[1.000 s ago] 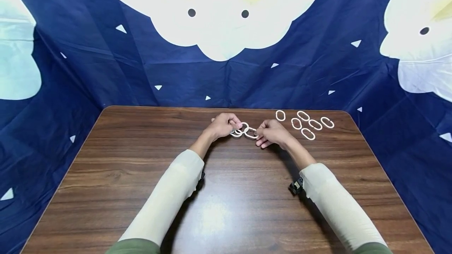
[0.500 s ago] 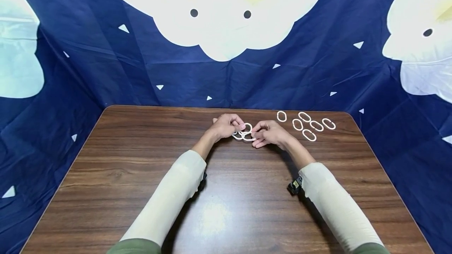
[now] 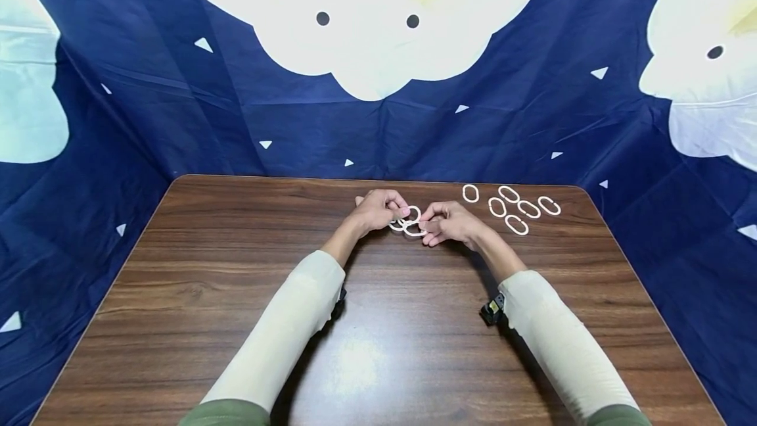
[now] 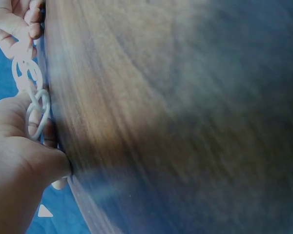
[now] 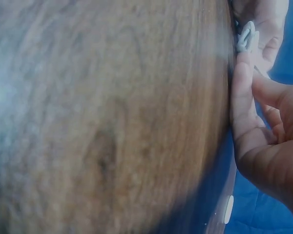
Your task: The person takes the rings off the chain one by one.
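White oval chain links are hooked together between the two hands near the table's far edge. My left hand [image 3: 377, 211] pinches the upper link [image 3: 416, 208] between thumb and fingers. Another joined link [image 4: 48, 108] dangles beside the left palm in the left wrist view. From the right, my right hand [image 3: 449, 222] pinches the end of the lower link [image 3: 414, 234], which overlaps the upper one. In the right wrist view, the right hand's thumb and fingers [image 5: 242, 92] meet just below the bunched links [image 5: 248, 34]. The pinched ends are hidden by the fingertips.
Several loose white links [image 3: 516, 225] lie at the back right of the wooden table [image 3: 378, 321], beyond the right hand. A dark blue cloth [image 3: 319, 130] with white clouds rises behind the table and at both sides.
The right hand has shifted a little left, bringing its link from beside the left hand's link to overlapping it. The left hand has barely moved. The loose links lie as before.
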### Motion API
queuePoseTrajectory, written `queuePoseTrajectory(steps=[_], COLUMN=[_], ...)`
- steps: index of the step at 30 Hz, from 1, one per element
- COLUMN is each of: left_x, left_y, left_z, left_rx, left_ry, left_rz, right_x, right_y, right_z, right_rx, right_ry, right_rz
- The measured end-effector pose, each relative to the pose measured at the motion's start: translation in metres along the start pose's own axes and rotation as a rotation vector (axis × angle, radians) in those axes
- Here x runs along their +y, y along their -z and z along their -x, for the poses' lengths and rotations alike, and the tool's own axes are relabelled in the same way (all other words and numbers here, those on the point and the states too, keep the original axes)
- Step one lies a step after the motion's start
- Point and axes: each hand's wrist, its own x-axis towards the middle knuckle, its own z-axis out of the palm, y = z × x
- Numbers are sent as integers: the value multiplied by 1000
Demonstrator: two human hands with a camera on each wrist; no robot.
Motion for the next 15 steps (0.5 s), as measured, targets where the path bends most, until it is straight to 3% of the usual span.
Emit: queuePoseTrajectory(steps=[10,15], left_x=[9,-3], left_y=[2,-2], left_z=[9,-2], left_rx=[-4,7], left_ry=[-1,-2], left_rz=[1,-7], right_x=[-1,-1], right_y=[-1,-1], right_z=[0,0], right_rx=[-6,-13], right_ry=[5,9], right_rz=[9,16])
